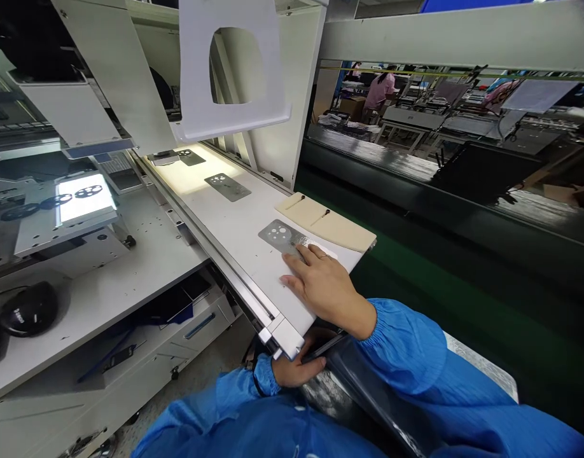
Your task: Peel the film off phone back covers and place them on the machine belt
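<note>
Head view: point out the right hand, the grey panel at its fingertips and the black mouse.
Right hand (pixel 322 284): head view, back of the hand.
Grey panel (pixel 291 237): head view, flat face beside the round holes.
Black mouse (pixel 28 309): head view, top of its shell.

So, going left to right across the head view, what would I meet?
Mouse → lit panel → plate in the lit patch → middle plate → right hand → right sleeve.
</note>
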The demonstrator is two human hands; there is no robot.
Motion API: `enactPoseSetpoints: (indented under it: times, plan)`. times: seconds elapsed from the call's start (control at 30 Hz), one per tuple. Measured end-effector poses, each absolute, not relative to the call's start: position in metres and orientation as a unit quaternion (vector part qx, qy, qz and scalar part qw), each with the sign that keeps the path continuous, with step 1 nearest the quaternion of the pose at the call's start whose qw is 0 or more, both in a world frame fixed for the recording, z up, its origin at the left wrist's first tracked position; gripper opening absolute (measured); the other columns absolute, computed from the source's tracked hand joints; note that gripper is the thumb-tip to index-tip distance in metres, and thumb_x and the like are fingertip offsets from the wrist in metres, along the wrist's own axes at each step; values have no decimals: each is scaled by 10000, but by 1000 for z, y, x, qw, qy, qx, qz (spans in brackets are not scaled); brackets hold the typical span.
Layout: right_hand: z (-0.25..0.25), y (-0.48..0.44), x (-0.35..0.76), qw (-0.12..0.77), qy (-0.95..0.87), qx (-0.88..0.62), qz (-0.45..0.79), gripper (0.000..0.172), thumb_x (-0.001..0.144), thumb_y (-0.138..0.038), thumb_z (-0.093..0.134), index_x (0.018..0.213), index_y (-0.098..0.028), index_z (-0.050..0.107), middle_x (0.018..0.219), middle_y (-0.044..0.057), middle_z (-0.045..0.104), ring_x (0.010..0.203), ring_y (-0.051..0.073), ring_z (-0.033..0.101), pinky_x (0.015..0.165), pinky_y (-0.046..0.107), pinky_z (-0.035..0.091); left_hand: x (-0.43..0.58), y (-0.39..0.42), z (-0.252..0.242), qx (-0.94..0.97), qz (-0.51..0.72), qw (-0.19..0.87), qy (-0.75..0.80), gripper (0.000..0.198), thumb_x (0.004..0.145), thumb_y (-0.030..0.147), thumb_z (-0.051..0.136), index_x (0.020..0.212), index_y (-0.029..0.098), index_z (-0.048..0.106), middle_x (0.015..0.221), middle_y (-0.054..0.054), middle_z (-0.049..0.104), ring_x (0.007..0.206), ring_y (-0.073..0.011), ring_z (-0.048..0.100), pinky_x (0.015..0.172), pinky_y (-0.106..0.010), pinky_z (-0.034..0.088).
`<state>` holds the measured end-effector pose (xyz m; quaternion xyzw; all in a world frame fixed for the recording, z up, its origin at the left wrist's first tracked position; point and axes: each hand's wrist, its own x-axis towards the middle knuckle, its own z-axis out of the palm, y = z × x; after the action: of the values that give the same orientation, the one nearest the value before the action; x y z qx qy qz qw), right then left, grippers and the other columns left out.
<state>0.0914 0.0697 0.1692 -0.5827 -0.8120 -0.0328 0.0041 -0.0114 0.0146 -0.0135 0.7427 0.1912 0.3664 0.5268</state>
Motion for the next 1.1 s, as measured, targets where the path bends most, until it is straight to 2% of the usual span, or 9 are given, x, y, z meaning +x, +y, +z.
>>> enactPoseSetpoints:
  times: [0.3,0.5,0.73,1.1]
  plan:
    - [172,78,86,0,-794,-607,-33,601,948,-567,363,1395,-174,449,1433,169,384,1292,365,367,1011,459,389,-13,14,-8,752,345,515,226,460,876,419,476,1267,190,545,1285,-133,603,1212,-319,544,1077,-489,409]
    - [171,79,86,5,-794,-606,-34,601,949,-570,361,1390,-172,454,1421,176,397,1293,360,366,1013,462,382,-12,13,-12,746,341,522,232,445,871,423,496,1239,189,581,1287,-109,608,1239,-290,525,1114,-470,367]
    - [170,84,87,14,-794,-607,-30,611,945,-578,366,1395,-172,445,1428,175,386,1301,364,354,1029,470,363,-10,10,-11,727,305,564,245,454,881,476,454,1183,180,620,1151,-98,680,1203,-275,546,1084,-422,417]
    - [169,80,89,27,-798,-601,-22,599,949,-567,377,1378,-158,461,1432,165,387,1304,356,352,1034,472,359,-11,13,-15,738,313,550,233,434,865,431,492,1263,276,568,1220,-64,649,1214,-296,543,1058,-449,453]
